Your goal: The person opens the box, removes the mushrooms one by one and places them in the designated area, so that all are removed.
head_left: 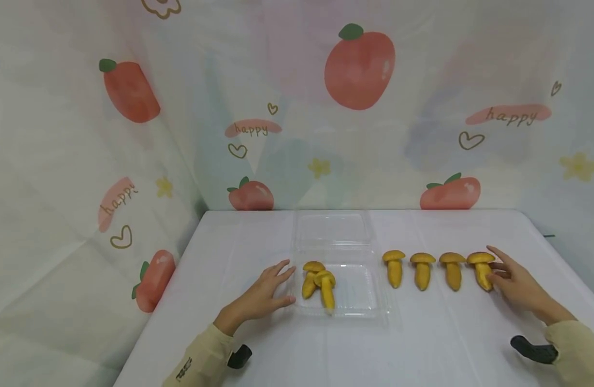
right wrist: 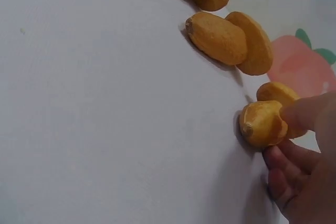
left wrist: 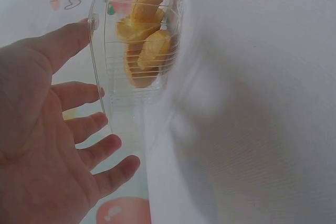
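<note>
At the right end of a row of yellow toy mushrooms, my right hand (head_left: 519, 285) pinches the last mushroom (head_left: 480, 266) by its stem. In the right wrist view the thumb lies on that stem, with the fingers low on its other side. My left hand (head_left: 260, 295) is spread beside the clear plastic box (head_left: 357, 293), fingertips right at its left rim. Two mushrooms lie inside at the left, one (head_left: 328, 293) leaning across the other (head_left: 309, 286). The left wrist view shows them through the box's ribbed wall (left wrist: 118, 66).
Three more mushrooms lie in line, caps away from me: one near the box (head_left: 395, 269), a middle one (head_left: 422, 272) and one beside the pinched one (head_left: 453, 272). The box's lid (head_left: 333, 228) lies folded back behind it. A patterned curtain (head_left: 287, 161) hangs at the white table's far edge.
</note>
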Motion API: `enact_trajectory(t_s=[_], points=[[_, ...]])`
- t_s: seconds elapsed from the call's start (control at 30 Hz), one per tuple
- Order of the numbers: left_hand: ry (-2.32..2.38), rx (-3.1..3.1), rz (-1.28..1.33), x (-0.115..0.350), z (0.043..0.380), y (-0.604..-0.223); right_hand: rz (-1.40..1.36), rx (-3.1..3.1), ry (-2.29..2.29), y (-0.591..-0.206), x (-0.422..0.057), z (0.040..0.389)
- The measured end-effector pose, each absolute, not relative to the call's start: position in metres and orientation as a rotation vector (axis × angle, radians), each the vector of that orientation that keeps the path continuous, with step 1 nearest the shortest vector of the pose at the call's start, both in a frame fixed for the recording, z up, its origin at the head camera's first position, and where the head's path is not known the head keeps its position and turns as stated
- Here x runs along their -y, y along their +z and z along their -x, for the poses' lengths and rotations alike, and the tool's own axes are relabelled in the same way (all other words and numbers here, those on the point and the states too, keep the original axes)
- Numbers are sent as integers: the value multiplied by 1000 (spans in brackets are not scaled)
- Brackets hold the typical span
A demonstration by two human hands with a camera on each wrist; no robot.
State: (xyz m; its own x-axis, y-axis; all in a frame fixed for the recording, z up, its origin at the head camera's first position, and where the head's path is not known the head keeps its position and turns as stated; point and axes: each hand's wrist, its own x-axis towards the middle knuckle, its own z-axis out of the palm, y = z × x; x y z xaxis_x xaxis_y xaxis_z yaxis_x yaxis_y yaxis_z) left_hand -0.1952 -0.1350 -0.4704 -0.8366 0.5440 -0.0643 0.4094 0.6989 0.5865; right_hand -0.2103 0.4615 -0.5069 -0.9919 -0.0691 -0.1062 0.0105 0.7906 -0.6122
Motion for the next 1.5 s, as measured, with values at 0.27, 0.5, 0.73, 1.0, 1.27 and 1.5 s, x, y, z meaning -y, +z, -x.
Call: enact_trajectory(t_s=[0.27,0.5,0.73,1.0,1.27,1.5], points=[[864,-2661,-742,135,196,-473,-20,-2757,-946,-485,-465,207],[873,-2666,-737,137,196,-473,-84,-2802,-960,-465,-462,205],[847,-2681,-750,136,195,-472,-3,-2924,-997,-448,-435,202],[846,-2683,-745,136,194,-471,93,-2945,-1114,-444,-386,196],[874,-2668,-721,135,192,-471,315,-3022,-1195,-442,-338,188],[890,-2671,-725,134,192,-472,473,-3033,-1268,-435,-300,183]])
